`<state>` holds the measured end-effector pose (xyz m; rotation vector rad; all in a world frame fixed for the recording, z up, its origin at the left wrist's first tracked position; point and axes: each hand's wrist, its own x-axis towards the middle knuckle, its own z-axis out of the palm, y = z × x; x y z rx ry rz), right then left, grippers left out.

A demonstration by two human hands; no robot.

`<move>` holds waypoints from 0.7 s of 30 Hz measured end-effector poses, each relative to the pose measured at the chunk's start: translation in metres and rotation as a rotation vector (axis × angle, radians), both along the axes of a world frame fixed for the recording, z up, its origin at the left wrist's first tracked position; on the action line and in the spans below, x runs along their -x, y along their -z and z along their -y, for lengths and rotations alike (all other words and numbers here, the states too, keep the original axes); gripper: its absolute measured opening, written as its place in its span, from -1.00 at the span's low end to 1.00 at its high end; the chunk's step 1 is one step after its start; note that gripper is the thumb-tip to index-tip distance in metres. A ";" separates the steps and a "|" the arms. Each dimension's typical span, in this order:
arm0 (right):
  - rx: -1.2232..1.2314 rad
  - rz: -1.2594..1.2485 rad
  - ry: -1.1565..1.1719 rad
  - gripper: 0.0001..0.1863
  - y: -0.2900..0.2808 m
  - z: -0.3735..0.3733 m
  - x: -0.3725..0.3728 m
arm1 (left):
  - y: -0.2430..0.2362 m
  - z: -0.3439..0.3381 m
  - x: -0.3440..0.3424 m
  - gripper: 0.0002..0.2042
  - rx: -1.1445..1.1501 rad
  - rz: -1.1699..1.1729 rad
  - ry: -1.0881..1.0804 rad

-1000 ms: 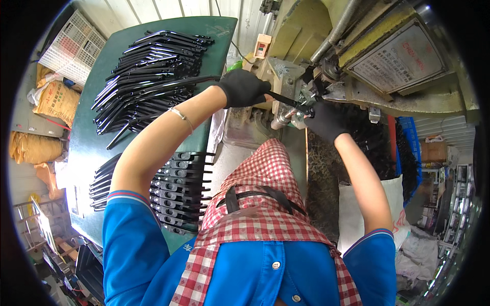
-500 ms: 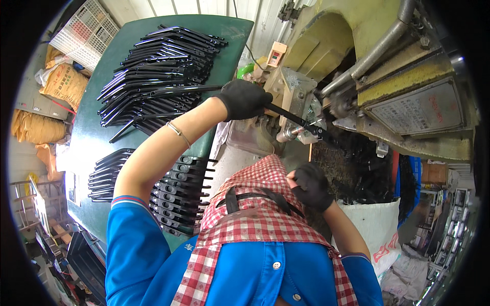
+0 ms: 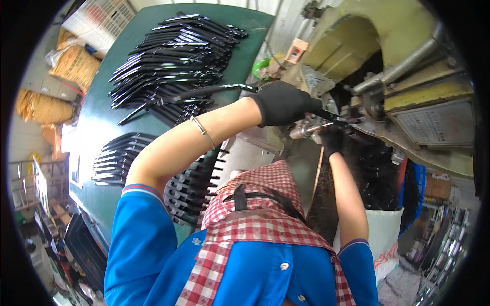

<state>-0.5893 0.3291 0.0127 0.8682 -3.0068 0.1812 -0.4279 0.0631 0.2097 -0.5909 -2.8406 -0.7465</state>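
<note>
My left hand (image 3: 286, 104), in a black glove, is closed around a long, bent black metal tube (image 3: 214, 90). One end of the tube lies back over the pile of tubes; the other points into the green press-like machine (image 3: 347, 46). In front of the machine sits a metal fixture (image 3: 305, 127), just beneath the tube's far end. My right hand (image 3: 333, 141), also in a black glove, is up at that far end beside the fixture. Its fingers blend into the dark parts there, so their grip is hidden.
To my left stands a green table (image 3: 245, 23) bearing a large pile of bent black tubes (image 3: 173, 56), a smaller stack (image 3: 122, 158) and a row of black parts with holes (image 3: 186, 191). A white sack (image 3: 380, 229) stands at the right, near dark parts (image 3: 380, 178).
My right hand has moved from near the apron up and forward to the tube's far end. My left hand, still gripping the tube, appears farther right; the whole view has shifted somewhat too.
</note>
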 end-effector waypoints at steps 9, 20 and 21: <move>-0.173 0.174 0.031 -0.73 0.005 0.008 0.012 | 0.070 0.122 -0.228 -0.80 0.255 0.446 -0.408; 0.264 0.063 -0.045 -0.78 0.015 0.000 0.007 | 0.141 0.130 -0.343 -0.77 0.033 0.132 -1.063; 0.269 0.123 -0.030 -0.78 -0.002 0.007 0.002 | 0.140 0.129 -0.329 -0.77 0.049 0.105 -1.093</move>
